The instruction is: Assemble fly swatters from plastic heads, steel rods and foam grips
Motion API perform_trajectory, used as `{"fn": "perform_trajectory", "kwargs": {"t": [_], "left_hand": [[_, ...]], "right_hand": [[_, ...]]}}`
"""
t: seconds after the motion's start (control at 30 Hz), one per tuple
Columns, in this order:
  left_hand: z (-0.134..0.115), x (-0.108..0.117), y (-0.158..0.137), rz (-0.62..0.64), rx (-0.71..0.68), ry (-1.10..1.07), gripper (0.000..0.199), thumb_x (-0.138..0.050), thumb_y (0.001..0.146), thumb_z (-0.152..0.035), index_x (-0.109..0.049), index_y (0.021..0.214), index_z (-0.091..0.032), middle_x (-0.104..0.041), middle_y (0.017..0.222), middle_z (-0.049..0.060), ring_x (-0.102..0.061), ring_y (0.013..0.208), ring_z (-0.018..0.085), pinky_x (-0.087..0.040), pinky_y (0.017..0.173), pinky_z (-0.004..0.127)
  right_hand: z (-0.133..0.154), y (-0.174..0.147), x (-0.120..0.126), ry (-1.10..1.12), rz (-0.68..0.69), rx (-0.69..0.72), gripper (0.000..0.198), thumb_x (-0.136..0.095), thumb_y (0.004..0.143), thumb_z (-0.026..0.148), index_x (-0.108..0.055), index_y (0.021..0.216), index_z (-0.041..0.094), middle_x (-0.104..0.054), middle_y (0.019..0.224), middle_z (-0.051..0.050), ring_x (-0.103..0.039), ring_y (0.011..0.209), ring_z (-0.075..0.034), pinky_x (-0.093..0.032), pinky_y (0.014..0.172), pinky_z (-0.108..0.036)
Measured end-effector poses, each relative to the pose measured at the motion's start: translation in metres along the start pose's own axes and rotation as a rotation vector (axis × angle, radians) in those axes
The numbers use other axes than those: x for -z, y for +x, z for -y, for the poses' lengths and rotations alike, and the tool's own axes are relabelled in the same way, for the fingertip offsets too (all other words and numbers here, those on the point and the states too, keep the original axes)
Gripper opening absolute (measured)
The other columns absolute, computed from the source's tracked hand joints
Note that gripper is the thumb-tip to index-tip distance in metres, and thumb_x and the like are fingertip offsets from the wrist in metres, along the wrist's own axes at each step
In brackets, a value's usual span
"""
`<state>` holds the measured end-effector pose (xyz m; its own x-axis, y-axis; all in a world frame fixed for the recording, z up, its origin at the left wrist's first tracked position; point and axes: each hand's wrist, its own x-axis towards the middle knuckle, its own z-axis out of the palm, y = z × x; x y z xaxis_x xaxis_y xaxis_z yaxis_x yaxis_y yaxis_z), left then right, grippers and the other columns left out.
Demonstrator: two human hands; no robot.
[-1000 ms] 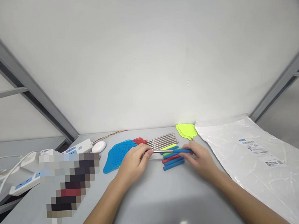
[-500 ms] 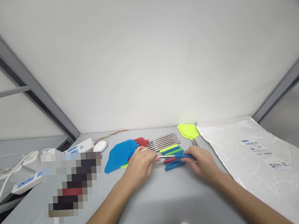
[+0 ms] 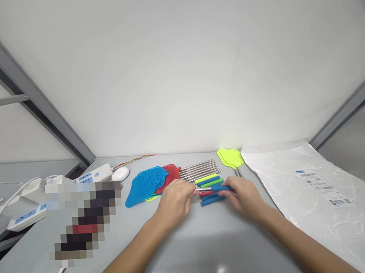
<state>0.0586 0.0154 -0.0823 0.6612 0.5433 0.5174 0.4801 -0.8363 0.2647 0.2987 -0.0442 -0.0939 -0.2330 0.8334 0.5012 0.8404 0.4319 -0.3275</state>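
Note:
Between my hands, a metal rod [image 3: 205,189] runs into a blue handle sleeve [image 3: 219,187]. My left hand [image 3: 175,200] is closed round the rod, whose far end is hidden in the fingers. On the sleeve, my right hand [image 3: 245,195] pinches with thumb and fingers. Beneath and behind them lie several loose handle sleeves [image 3: 205,178] in yellow, green, blue and red. Bare metal rods [image 3: 199,170] rest in a row farther back. Blue fly swatter heads [image 3: 144,186] and a red fly swatter head [image 3: 171,175] overlap beyond my left hand.
Yellow-green fly swatters [image 3: 231,157] with metal shafts lie behind my right hand. A large white plastic mailer bag [image 3: 282,168] with a label covers the right side. Left are power strips [image 3: 98,173], a white round device [image 3: 120,174] and a pixelated area. A wall stands behind.
My left hand has come rightward, closer to my right hand, and less bare rod shows between them. The red swatter head is more exposed. The view has shifted slightly.

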Motion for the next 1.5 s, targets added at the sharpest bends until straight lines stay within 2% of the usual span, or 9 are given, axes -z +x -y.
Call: {"fn": "perform_trajectory", "kwargs": {"t": [0.17,0.37,0.47,0.63,0.9,1.07,1.27,1.37,1.5], "left_hand": [[0.004,0.000,0.003,0.030,0.004,-0.012,0.028,-0.041,0.094,-0.021,-0.054,0.070,-0.018,-0.058,0.065,0.001,-0.045,0.063,0.015,-0.034,0.063,0.028],[0.028,0.024,0.010,-0.030,0.008,0.098,0.018,-0.044,0.094,-0.026,-0.060,0.089,-0.020,-0.063,0.079,0.003,-0.050,0.078,0.018,-0.037,0.074,0.033],[0.037,0.031,0.007,-0.036,0.036,0.141,0.017,-0.043,0.094,-0.025,-0.060,0.092,-0.022,-0.063,0.079,0.002,-0.051,0.079,0.018,-0.037,0.077,0.033],[0.037,0.029,0.003,-0.048,0.049,0.158,0.017,-0.043,0.094,-0.024,-0.059,0.090,-0.022,-0.062,0.076,0.001,-0.051,0.076,0.017,-0.037,0.077,0.032],[0.034,0.025,0.004,-0.062,0.028,0.133,0.014,-0.045,0.093,-0.021,-0.058,0.089,-0.021,-0.060,0.073,0.000,-0.048,0.075,0.017,-0.036,0.079,0.032],[0.033,0.021,0.002,-0.058,0.027,0.086,0.014,-0.046,0.093,-0.023,-0.059,0.091,-0.020,-0.060,0.073,0.000,-0.047,0.074,0.017,-0.036,0.076,0.031],[0.029,0.015,0.002,-0.021,0.047,0.049,0.017,-0.045,0.094,-0.025,-0.060,0.090,-0.020,-0.060,0.071,0.001,-0.047,0.075,0.017,-0.036,0.073,0.032],[0.027,0.014,0.001,0.009,0.061,0.033,0.019,-0.043,0.095,-0.025,-0.060,0.090,-0.020,-0.060,0.073,0.002,-0.047,0.076,0.018,-0.036,0.072,0.033],[0.025,0.015,0.002,0.030,0.084,0.047,0.019,-0.041,0.095,-0.025,-0.059,0.091,-0.019,-0.061,0.077,0.003,-0.048,0.077,0.018,-0.037,0.075,0.033]], "right_hand": [[0.006,0.001,-0.001,0.020,0.018,-0.064,0.020,-0.050,0.092,0.039,-0.055,0.083,0.021,-0.062,0.073,-0.003,-0.057,0.067,-0.017,-0.039,0.059,-0.027],[0.015,0.011,-0.002,0.402,-0.068,-0.204,0.019,-0.048,0.092,0.034,-0.054,0.106,0.024,-0.065,0.097,-0.005,-0.062,0.084,-0.018,-0.047,0.071,-0.030],[0.007,0.013,0.001,0.549,-0.100,-0.302,0.018,-0.047,0.092,0.036,-0.056,0.100,0.023,-0.063,0.084,-0.003,-0.060,0.072,-0.016,-0.048,0.063,-0.029],[-0.002,0.009,0.005,0.748,-0.021,-0.375,0.021,-0.053,0.089,0.038,-0.056,0.101,0.021,-0.056,0.067,0.002,-0.055,0.058,-0.014,-0.046,0.058,-0.029],[0.003,0.008,0.007,0.644,0.094,-0.448,0.025,-0.044,0.093,0.042,-0.052,0.081,0.022,-0.051,0.059,0.004,-0.047,0.055,-0.012,-0.037,0.054,-0.025],[0.006,0.008,0.010,0.646,0.006,-0.390,0.034,-0.041,0.094,0.046,-0.045,0.071,0.021,-0.044,0.066,0.003,-0.042,0.063,-0.012,-0.035,0.057,-0.024],[0.005,0.007,0.010,0.736,-0.045,-0.426,0.041,-0.040,0.094,0.049,-0.032,0.064,0.022,-0.030,0.061,0.004,-0.030,0.058,-0.012,-0.028,0.054,-0.025],[0.003,0.005,0.009,0.710,-0.069,-0.432,0.042,-0.039,0.094,0.048,-0.031,0.063,0.021,-0.030,0.060,0.004,-0.029,0.057,-0.012,-0.027,0.053,-0.026],[-0.001,0.002,0.007,0.610,-0.016,-0.410,0.039,-0.038,0.095,0.046,-0.035,0.065,0.021,-0.035,0.063,0.003,-0.035,0.060,-0.012,-0.030,0.054,-0.026]]}}
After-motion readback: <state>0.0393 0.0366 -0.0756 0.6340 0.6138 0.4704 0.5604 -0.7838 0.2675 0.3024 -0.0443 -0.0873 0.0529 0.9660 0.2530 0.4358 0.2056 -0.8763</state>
